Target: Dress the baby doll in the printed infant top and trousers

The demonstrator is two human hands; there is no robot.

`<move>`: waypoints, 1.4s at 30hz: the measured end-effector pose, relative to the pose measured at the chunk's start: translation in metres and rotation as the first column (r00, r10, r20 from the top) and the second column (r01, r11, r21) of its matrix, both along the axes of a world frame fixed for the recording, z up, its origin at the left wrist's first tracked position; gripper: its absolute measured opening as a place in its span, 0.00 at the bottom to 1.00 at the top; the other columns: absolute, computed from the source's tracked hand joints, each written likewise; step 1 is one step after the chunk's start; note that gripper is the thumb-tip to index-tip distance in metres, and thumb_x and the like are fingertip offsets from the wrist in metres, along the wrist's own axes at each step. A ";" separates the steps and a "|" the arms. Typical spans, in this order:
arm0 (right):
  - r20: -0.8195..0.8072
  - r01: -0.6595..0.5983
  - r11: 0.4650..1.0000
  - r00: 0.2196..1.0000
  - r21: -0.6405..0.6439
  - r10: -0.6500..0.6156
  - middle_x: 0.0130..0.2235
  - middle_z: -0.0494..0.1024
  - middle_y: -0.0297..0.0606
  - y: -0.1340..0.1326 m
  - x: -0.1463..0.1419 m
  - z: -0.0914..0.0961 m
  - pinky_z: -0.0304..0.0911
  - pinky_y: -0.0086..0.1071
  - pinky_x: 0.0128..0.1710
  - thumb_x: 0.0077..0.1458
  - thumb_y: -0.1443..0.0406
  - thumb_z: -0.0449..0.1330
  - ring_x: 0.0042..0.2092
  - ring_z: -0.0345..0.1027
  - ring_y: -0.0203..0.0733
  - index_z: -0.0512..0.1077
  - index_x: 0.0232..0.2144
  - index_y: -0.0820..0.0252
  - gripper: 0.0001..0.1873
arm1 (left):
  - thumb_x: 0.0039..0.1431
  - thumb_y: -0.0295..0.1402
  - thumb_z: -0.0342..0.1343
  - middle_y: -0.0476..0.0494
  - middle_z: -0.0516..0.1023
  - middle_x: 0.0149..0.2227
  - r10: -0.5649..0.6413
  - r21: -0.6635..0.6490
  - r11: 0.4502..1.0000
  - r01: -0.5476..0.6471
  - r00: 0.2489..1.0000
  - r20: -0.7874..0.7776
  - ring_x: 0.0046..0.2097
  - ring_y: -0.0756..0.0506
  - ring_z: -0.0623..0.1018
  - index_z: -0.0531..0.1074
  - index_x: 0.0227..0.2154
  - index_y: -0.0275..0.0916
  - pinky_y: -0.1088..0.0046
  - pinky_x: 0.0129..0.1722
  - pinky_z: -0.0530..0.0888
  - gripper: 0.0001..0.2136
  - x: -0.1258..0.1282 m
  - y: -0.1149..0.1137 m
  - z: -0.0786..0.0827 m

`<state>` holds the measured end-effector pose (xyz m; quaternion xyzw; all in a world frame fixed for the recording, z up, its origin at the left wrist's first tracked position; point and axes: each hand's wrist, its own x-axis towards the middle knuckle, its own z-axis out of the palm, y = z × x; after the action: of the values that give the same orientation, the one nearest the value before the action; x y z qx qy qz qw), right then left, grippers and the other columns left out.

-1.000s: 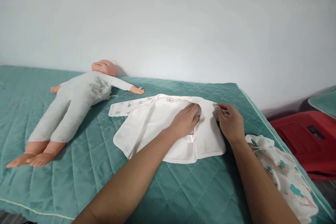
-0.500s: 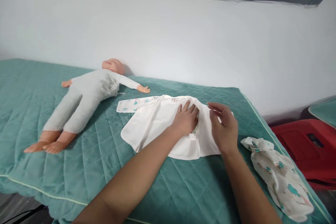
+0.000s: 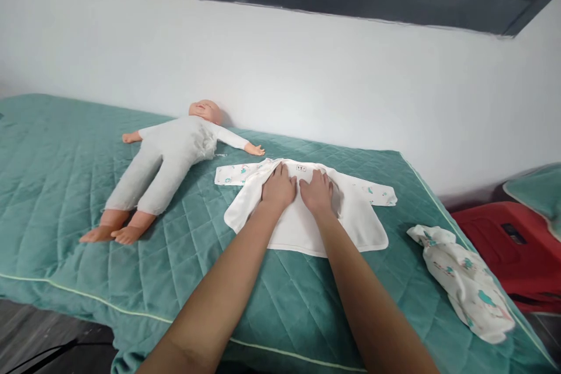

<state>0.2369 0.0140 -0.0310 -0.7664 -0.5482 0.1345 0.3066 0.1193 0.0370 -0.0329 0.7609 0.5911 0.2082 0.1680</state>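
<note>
A small white baby jacket (image 3: 359,219) lies spread open, inside up, on the teal quilted bed (image 3: 65,187). Its patterned sleeves stretch out to both sides. My left hand (image 3: 277,187) rests flat on the jacket near the collar, fingers spread. Close beside it, my right hand (image 3: 317,191) also lies flat on the cloth with fingers apart. Neither hand holds anything. A baby doll (image 3: 169,158) in a pale grey suit lies on its back to the left, one arm reaching toward the jacket's left sleeve.
A crumpled patterned garment (image 3: 462,280) lies near the bed's right edge. Past that edge stands a red plastic thing (image 3: 504,239) on the floor. A white wall runs behind the bed. The bed's front edge hangs over a dark floor.
My right hand let go of the right side of the jacket and moved left onto its middle. My left hand slid up toward the collar. The right sleeve now lies spread out.
</note>
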 end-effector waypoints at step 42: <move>0.563 -0.169 0.969 0.790 -0.182 0.243 0.72 0.52 0.53 -0.109 -0.003 -0.010 0.47 0.53 0.68 0.71 0.54 0.41 0.73 0.45 0.57 0.57 0.69 0.65 0.33 | 0.73 0.40 0.37 0.33 0.60 0.70 -0.234 0.252 0.921 0.297 0.939 -0.251 0.71 0.38 0.59 0.62 0.66 0.28 0.54 0.69 0.60 0.27 -0.049 -0.123 -0.013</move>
<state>0.2339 -0.0954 -0.0414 -0.7235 -0.6865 -0.0400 0.0605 0.0708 -0.0858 -0.0462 0.8687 0.4601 0.1825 0.0177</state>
